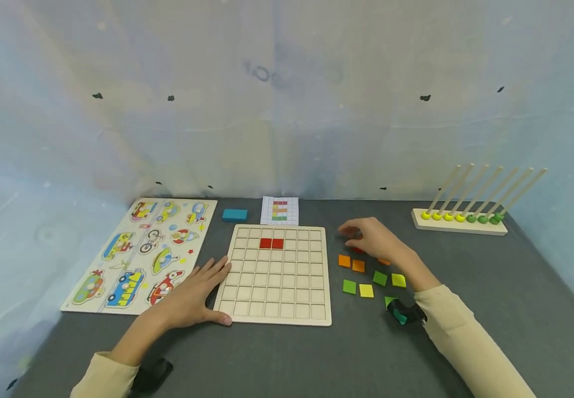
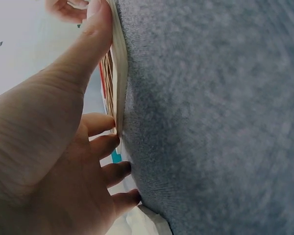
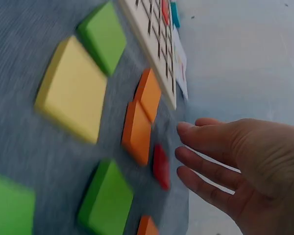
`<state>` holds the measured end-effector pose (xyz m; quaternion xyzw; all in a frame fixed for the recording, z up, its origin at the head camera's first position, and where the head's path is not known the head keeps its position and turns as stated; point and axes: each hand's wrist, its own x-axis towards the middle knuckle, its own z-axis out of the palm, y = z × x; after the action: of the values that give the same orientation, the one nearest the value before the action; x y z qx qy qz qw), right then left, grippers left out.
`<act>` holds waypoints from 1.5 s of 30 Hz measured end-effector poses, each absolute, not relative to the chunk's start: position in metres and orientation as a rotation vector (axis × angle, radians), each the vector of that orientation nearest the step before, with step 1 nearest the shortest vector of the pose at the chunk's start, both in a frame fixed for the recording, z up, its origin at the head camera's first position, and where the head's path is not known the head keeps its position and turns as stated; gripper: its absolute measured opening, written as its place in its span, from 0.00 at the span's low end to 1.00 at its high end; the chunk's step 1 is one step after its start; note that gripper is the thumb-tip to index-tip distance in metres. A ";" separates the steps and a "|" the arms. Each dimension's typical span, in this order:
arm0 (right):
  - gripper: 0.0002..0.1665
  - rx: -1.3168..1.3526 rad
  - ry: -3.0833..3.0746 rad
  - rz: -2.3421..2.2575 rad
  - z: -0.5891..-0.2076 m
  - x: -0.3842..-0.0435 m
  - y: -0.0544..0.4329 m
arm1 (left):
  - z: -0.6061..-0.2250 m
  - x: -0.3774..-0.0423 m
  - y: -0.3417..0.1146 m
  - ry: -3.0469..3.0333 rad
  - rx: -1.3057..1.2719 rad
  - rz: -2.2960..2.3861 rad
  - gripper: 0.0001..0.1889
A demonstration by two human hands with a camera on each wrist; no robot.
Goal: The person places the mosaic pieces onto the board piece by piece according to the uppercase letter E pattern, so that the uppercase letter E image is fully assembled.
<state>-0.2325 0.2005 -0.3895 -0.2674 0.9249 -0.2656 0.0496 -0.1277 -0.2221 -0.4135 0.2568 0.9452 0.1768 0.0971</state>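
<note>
My left hand rests with spread fingers on the left edge of a wooden grid board, its thumb at the near left corner. Two red square tiles sit side by side in an upper row of the grid. Right of the board, my right hand hovers over the table beside a loose red tile, its fingers slightly bent and apart from the tile. Nothing shows between those fingers. Closer to me lie orange tiles, green tiles and yellow tiles, partly hidden by the right forearm.
A small card with a coloured grid pattern stands behind the board, and a blue block lies beside it. On the left is a picture puzzle board. A peg stand with beads occupies the far right.
</note>
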 end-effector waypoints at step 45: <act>0.20 -0.940 2.793 -0.876 -0.387 -0.238 0.188 | -0.410 -0.127 -0.219 2.780 0.708 0.514 0.62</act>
<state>-0.2384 0.1879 -0.3872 -0.3057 0.9079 -0.2848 0.0333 -0.1273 -0.2187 -0.4103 0.2414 0.9477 0.1751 0.1135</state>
